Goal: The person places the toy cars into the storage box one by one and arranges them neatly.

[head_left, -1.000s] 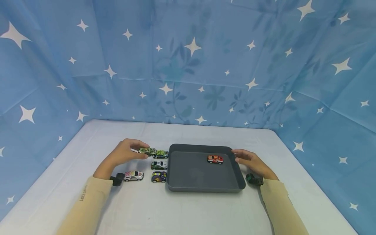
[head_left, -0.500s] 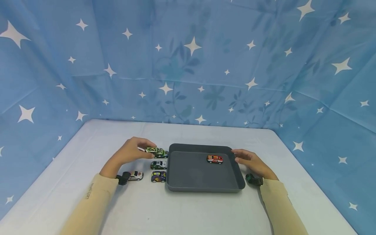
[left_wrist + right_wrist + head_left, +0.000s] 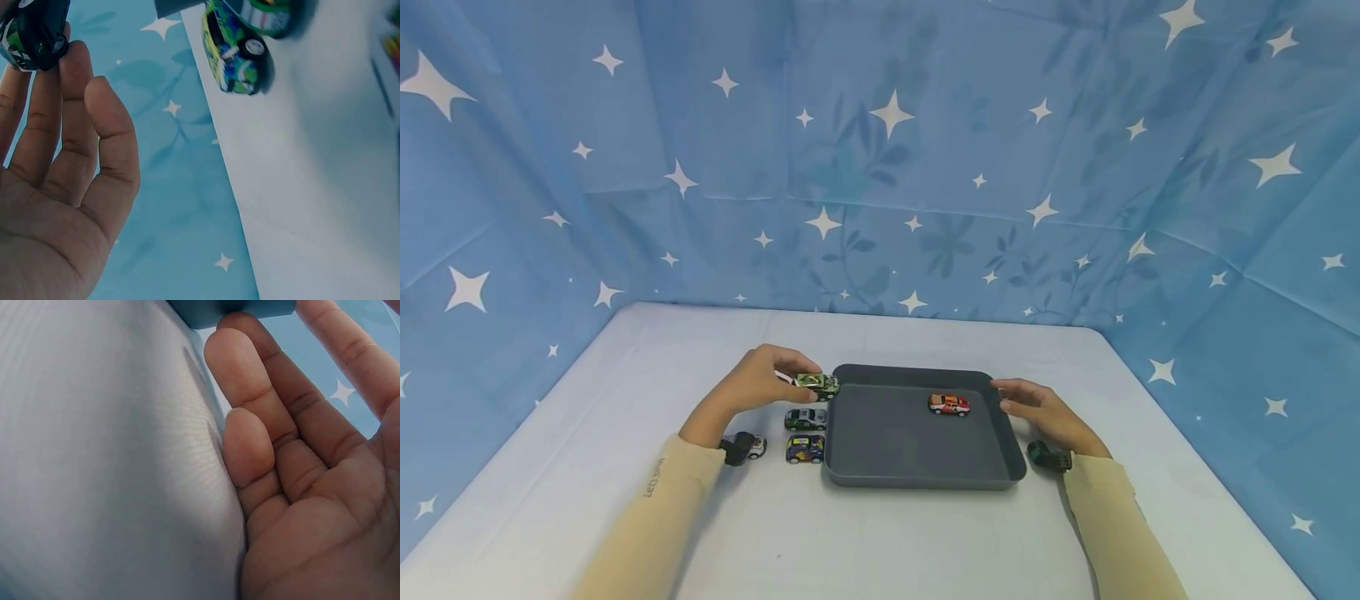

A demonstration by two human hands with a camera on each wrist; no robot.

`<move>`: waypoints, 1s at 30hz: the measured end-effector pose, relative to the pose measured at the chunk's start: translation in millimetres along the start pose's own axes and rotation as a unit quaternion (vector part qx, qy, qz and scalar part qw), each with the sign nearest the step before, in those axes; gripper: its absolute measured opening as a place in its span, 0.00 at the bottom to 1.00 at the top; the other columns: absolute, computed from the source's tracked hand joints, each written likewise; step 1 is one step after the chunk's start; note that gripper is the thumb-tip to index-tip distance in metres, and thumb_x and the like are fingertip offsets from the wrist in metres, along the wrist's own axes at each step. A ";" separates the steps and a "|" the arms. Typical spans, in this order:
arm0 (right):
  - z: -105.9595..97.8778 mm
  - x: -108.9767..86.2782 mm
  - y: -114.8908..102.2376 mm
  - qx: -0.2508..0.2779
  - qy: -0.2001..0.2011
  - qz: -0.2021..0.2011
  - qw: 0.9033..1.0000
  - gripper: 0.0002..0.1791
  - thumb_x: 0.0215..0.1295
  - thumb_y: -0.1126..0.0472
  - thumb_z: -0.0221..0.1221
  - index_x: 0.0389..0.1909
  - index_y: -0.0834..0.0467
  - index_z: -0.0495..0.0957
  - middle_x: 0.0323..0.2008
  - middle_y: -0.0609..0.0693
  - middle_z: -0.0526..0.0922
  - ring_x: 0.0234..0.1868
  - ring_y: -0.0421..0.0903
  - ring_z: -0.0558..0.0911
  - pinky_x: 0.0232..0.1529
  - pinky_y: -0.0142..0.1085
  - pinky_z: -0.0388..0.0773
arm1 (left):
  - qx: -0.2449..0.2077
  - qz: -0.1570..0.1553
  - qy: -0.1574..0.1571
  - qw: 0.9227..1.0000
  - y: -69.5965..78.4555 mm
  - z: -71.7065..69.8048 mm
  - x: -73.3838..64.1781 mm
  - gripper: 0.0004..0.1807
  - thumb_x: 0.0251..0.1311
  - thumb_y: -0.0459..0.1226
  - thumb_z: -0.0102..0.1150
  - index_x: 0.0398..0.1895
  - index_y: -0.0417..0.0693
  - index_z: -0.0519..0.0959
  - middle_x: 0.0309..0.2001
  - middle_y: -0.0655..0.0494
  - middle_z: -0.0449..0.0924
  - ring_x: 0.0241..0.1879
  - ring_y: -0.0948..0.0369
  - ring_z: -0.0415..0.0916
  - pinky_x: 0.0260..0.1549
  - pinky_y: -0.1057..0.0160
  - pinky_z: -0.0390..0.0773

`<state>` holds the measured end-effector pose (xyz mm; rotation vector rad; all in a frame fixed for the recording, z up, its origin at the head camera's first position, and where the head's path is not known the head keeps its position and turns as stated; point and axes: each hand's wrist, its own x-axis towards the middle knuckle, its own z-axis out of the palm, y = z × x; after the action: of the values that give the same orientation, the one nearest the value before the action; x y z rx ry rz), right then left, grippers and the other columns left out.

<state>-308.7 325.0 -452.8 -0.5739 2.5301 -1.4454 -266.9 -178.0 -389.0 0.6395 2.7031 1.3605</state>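
My left hand (image 3: 765,383) pinches a green camouflage toy car (image 3: 810,381) between thumb and fingers, held above the table at the left rim of the dark grey tray (image 3: 917,467). In the left wrist view, a yellow-green toy car (image 3: 232,53) stands on the table, apart from the held one. My right hand (image 3: 1047,414) touches the upper right rim of the tray with relaxed fingers; in the right wrist view its last fingers (image 3: 250,447) curve loosely below the tray's underside. Inside the tray sits a red, orange and white toy car (image 3: 950,405).
Left of the tray stand a green and white toy car (image 3: 806,419) and a dark purple toy car (image 3: 806,449). A white toy car (image 3: 758,447) is partly hidden behind the left wrist's band. White cloth covers the table (image 3: 865,542); a blue starry curtain (image 3: 880,167) surrounds it.
My left hand has moved right and slightly away from me, carrying the camouflage car over the yellow-green car to the tray's left rim. The right hand and the tray stay put.
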 end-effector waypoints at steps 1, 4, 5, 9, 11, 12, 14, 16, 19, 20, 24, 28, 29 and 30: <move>0.0 -0.2 -0.2 0.002 -0.001 -0.001 1.000 0.29 0.80 0.62 0.61 0.75 0.70 0.71 0.74 0.72 0.71 0.73 0.73 0.72 0.73 0.73 0.62 | -0.005 0.001 -0.002 1.000 1.5 0.8 1.0 0.20 0.62 0.37 0.79 0.56 0.43 0.90 0.56 0.47 0.89 0.60 0.41 0.81 0.56 0.39 0.84; 0.3 -0.6 -0.2 0.005 0.000 0.001 1.000 0.29 0.80 0.62 0.61 0.76 0.70 0.70 0.74 0.72 0.71 0.73 0.72 0.72 0.74 0.72 0.62 | -0.017 0.004 -0.001 1.000 6.1 3.7 3.8 0.20 0.62 0.37 0.79 0.56 0.43 0.90 0.56 0.47 0.89 0.61 0.40 0.81 0.55 0.42 0.85; 0.4 -0.8 -0.2 0.005 0.000 0.001 1.000 0.29 0.80 0.62 0.61 0.76 0.70 0.70 0.74 0.72 0.71 0.74 0.72 0.71 0.74 0.72 0.62 | -0.022 0.005 -0.001 1.000 7.6 4.9 4.9 0.20 0.61 0.37 0.79 0.56 0.43 0.90 0.56 0.47 0.89 0.61 0.40 0.81 0.55 0.43 0.85; 0.4 -1.2 -0.5 0.010 0.000 -0.001 1.000 0.29 0.80 0.63 0.61 0.75 0.71 0.70 0.75 0.73 0.70 0.74 0.74 0.70 0.74 0.73 0.61 | -0.035 0.009 0.000 0.999 13.8 10.0 9.0 0.20 0.61 0.37 0.80 0.56 0.43 0.90 0.55 0.48 0.90 0.60 0.42 0.81 0.56 0.45 0.86; 0.4 -1.3 -0.4 0.013 -0.001 -0.001 1.000 0.29 0.80 0.63 0.61 0.76 0.71 0.70 0.75 0.73 0.70 0.74 0.74 0.70 0.74 0.72 0.61 | -0.034 0.011 0.001 0.999 16.5 12.7 11.2 0.20 0.61 0.38 0.81 0.55 0.43 0.90 0.54 0.49 0.90 0.59 0.43 0.82 0.57 0.46 0.85; 0.5 -1.2 -0.6 0.015 0.000 -0.001 1.000 0.29 0.80 0.63 0.61 0.76 0.71 0.70 0.75 0.73 0.70 0.74 0.74 0.69 0.74 0.72 0.61 | -0.032 0.011 0.002 0.999 17.8 14.0 12.2 0.20 0.61 0.38 0.81 0.55 0.44 0.91 0.54 0.49 0.90 0.59 0.44 0.82 0.57 0.46 0.85; 0.7 -1.3 -1.1 0.015 -0.001 0.001 1.000 0.29 0.80 0.63 0.61 0.76 0.71 0.69 0.75 0.73 0.70 0.75 0.74 0.69 0.74 0.72 0.61 | -0.030 0.012 0.004 0.999 20.6 16.6 14.2 0.20 0.60 0.38 0.81 0.55 0.44 0.91 0.53 0.50 0.91 0.59 0.44 0.82 0.57 0.46 0.85; 1.0 -1.1 -1.8 0.013 0.000 0.003 1.000 0.29 0.80 0.62 0.61 0.76 0.71 0.70 0.75 0.73 0.70 0.75 0.73 0.69 0.74 0.72 0.61 | -0.029 0.013 0.006 0.999 23.8 19.0 16.1 0.19 0.61 0.38 0.81 0.55 0.44 0.91 0.53 0.51 0.91 0.59 0.45 0.82 0.57 0.47 0.85; 1.0 -1.0 -2.8 0.011 0.001 0.006 1.000 0.30 0.80 0.62 0.61 0.76 0.70 0.70 0.75 0.72 0.70 0.74 0.73 0.70 0.74 0.72 0.61 | -0.030 0.016 0.007 0.999 28.9 22.0 18.5 0.19 0.61 0.38 0.81 0.54 0.44 0.91 0.52 0.51 0.91 0.59 0.45 0.83 0.57 0.46 0.85; 0.8 -1.0 -2.9 0.011 0.001 0.005 1.000 0.30 0.80 0.62 0.61 0.76 0.70 0.70 0.75 0.72 0.70 0.74 0.73 0.70 0.74 0.72 0.61 | -0.031 0.018 0.007 0.999 30.4 23.1 19.4 0.19 0.61 0.37 0.81 0.54 0.45 0.91 0.52 0.51 0.91 0.59 0.45 0.83 0.57 0.46 0.85; 0.4 -0.8 -2.7 0.006 0.000 0.004 1.000 0.29 0.80 0.62 0.61 0.76 0.70 0.70 0.74 0.72 0.71 0.73 0.73 0.71 0.74 0.73 0.61 | -0.034 0.027 0.004 0.999 36.4 27.2 23.9 0.18 0.60 0.38 0.81 0.53 0.46 0.92 0.52 0.53 0.91 0.57 0.47 0.83 0.59 0.45 0.83; 0.4 -0.4 -2.2 -0.001 0.001 0.005 1.000 0.29 0.80 0.62 0.61 0.76 0.70 0.70 0.74 0.72 0.71 0.73 0.73 0.71 0.73 0.73 0.61 | -0.040 0.029 0.001 0.999 42.0 31.5 27.6 0.18 0.59 0.38 0.81 0.53 0.46 0.92 0.51 0.54 0.91 0.54 0.50 0.84 0.57 0.47 0.84; 0.4 -0.2 -2.2 -0.002 0.002 0.006 1.000 0.29 0.80 0.61 0.62 0.76 0.70 0.70 0.74 0.72 0.71 0.73 0.73 0.72 0.73 0.73 0.61 | -0.042 0.030 0.001 0.999 43.5 32.4 28.4 0.18 0.59 0.38 0.81 0.53 0.46 0.92 0.51 0.54 0.91 0.54 0.51 0.84 0.57 0.47 0.85; 0.4 -0.1 -2.2 -0.003 0.003 0.007 1.000 0.30 0.80 0.61 0.62 0.76 0.70 0.70 0.74 0.72 0.72 0.73 0.73 0.72 0.73 0.73 0.61 | -0.044 0.031 -0.001 0.999 44.9 33.4 29.1 0.18 0.59 0.38 0.82 0.53 0.46 0.92 0.51 0.54 0.91 0.53 0.51 0.84 0.56 0.48 0.85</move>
<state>-307.9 323.7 -451.2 -0.5540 2.5386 -1.4363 -270.8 -117.9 -370.4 0.7218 2.6254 1.4842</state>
